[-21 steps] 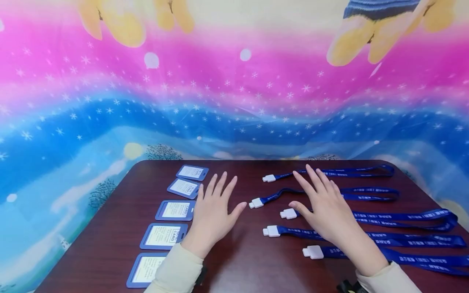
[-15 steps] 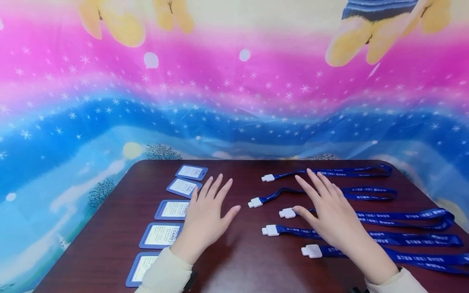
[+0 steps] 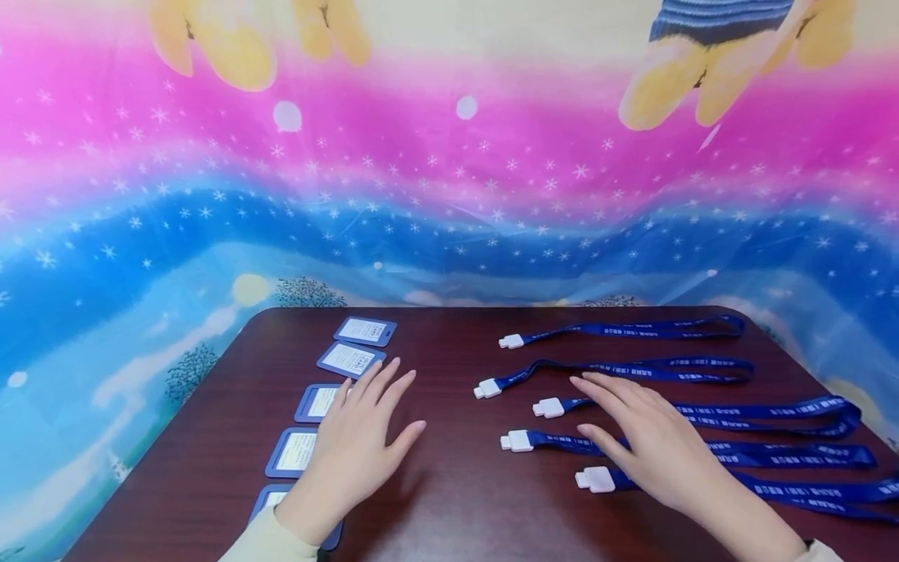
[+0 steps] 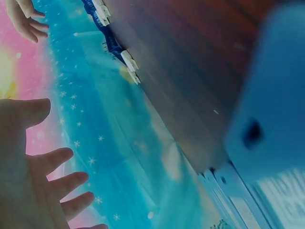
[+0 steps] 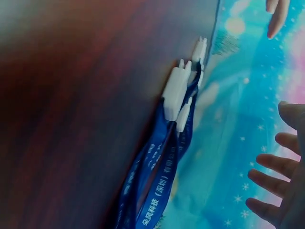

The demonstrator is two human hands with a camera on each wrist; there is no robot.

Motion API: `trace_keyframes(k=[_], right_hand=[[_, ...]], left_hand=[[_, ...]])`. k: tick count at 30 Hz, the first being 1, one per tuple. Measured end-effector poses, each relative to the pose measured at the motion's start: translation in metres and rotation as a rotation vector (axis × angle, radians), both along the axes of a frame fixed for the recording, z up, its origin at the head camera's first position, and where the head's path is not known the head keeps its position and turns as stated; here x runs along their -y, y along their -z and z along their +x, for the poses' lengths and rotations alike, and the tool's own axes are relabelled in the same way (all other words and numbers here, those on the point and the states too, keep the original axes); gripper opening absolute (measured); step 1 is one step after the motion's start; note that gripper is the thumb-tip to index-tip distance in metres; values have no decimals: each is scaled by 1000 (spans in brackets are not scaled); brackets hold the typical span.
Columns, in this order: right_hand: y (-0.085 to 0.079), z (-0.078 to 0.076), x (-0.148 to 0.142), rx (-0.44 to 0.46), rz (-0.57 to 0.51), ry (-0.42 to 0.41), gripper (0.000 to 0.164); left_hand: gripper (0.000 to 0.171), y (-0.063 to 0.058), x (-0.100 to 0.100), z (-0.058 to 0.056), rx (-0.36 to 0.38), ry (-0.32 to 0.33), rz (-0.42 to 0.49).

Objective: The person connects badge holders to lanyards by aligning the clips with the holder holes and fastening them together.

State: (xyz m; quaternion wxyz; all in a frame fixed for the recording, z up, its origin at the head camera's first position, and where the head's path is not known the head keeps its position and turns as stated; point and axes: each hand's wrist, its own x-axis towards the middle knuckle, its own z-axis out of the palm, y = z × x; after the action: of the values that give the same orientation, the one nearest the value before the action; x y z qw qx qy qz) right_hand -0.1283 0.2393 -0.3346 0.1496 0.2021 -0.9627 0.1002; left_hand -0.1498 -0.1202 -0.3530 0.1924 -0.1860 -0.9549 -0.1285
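Note:
My left hand [image 3: 357,441] is held over the column of blue badge holders, fingers spread and nothing in its grasp. It covers parts of the nearer ones, such as the third badge holder [image 3: 309,402]; the two farthest, including the back badge holder [image 3: 364,331], show almost whole. On the right, my right hand [image 3: 656,433] hovers above the dark blue lanyards with its fingers extended, also holding nothing. White plastic buckles end the lanyards and point left, among them the nearest buckle [image 3: 595,479]. In the right wrist view a lanyard strap [image 5: 159,200] carries white lettering.
A dark reddish-brown table [image 3: 449,499] bears both rows, with bare wood between them. Behind its far edge hangs a printed cloth backdrop [image 3: 421,172] in pink and blue with snowflakes.
My left hand has moved left and nearer, now covering more of the near badge holders. My right hand has lowered and drawn nearer. Badge holders and lanyards stay in place.

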Motion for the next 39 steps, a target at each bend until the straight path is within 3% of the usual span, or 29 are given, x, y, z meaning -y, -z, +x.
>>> trace_keyframes(k=[7, 15, 25, 34, 39], right_hand=[[0, 13, -5, 15, 43, -21, 53], [15, 22, -13, 64, 126, -71, 35], [35, 14, -18, 146, 189, -172, 30], [39, 13, -15, 156, 193, -158, 21], [35, 10, -11, 168, 173, -138, 20]], left_hand=[[57, 1, 21, 11, -46, 3, 18], [47, 4, 41, 21, -73, 21, -15], [44, 10, 61, 35, -15, 7, -83], [46, 15, 84, 44, 77, 5, -123], [47, 18, 101, 45, 153, 41, -175]])
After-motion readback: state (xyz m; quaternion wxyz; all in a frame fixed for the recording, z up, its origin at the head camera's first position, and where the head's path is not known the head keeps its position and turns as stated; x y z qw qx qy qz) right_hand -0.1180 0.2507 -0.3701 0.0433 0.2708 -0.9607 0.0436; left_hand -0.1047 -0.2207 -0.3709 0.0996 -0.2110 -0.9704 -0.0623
